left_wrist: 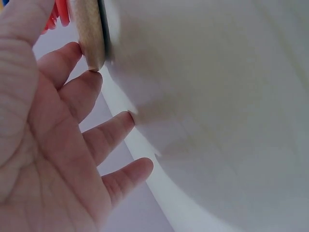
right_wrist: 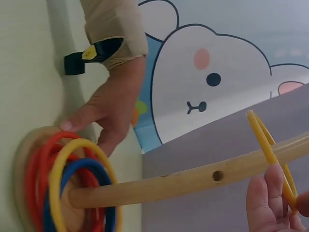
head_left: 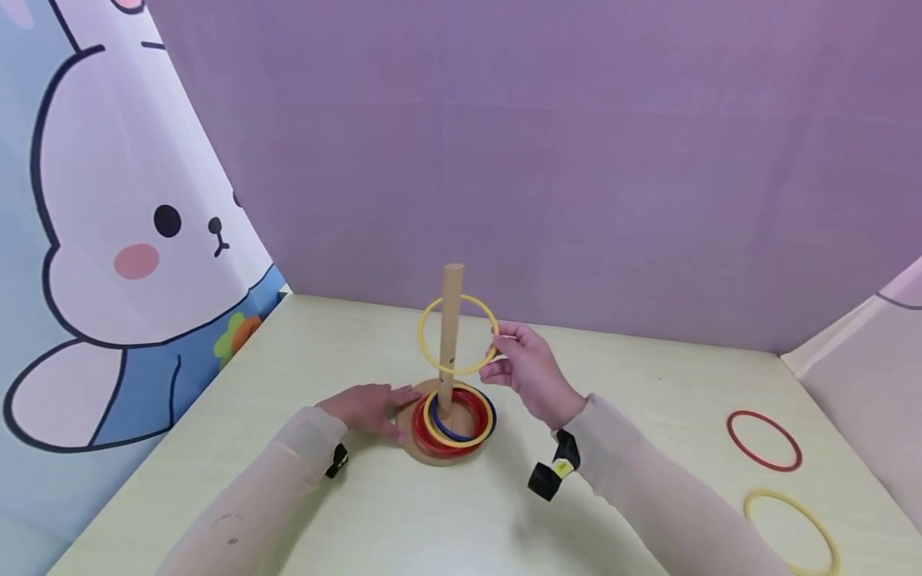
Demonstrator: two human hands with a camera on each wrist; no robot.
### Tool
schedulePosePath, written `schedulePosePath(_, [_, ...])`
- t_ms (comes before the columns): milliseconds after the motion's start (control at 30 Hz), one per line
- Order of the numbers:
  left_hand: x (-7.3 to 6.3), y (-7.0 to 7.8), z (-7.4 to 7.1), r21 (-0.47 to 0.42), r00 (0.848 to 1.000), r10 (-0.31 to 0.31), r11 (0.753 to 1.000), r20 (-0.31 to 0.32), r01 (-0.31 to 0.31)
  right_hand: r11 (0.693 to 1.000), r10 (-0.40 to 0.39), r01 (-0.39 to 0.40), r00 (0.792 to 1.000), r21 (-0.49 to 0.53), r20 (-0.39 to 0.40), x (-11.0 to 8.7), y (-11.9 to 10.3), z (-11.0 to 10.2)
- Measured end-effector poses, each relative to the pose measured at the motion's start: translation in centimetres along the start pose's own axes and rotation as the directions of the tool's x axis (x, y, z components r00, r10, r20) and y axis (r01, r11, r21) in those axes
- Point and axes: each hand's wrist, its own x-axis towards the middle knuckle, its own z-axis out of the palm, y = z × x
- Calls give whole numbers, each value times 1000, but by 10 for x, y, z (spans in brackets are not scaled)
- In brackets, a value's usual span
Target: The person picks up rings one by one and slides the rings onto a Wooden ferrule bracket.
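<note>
A wooden post [head_left: 450,320] stands upright on a round wooden base [left_wrist: 91,38]. My right hand [head_left: 529,372] pinches a yellow ring [head_left: 419,330] by its right side, and the post passes through that ring partway up. Around the foot of the post lie red rings [right_wrist: 33,186], another yellow ring [right_wrist: 55,176] and a blue ring [right_wrist: 87,163], loosely stacked. My left hand [head_left: 363,406] rests at the left side of the base, fingers spread. In the left wrist view two of its fingertips [left_wrist: 91,79] meet the base's edge.
Off to the right on the pale table [head_left: 634,448] lie a red ring [head_left: 763,464] and, nearer, a yellow ring [head_left: 835,552]. A purple cloth wall [head_left: 547,184] rises behind the table. On the left hangs a rabbit-print cloth [head_left: 108,192].
</note>
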Motion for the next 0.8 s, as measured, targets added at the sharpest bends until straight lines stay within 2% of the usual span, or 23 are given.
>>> schedulePosePath(500, [4,-8,8,4,998,32,999,-45,-31,995,98,-98,995,0,-13,-5,56,-8])
schedulePosePath(633, [2,-6,6,17,996,69,998,-63,-68,991,130,-130,991,31,-19,-7,72,-8])
schedulePosePath(800, [2,-7,5,41,993,88,995,-72,-86,989,141,-141,990,44,20,-10,89,-11])
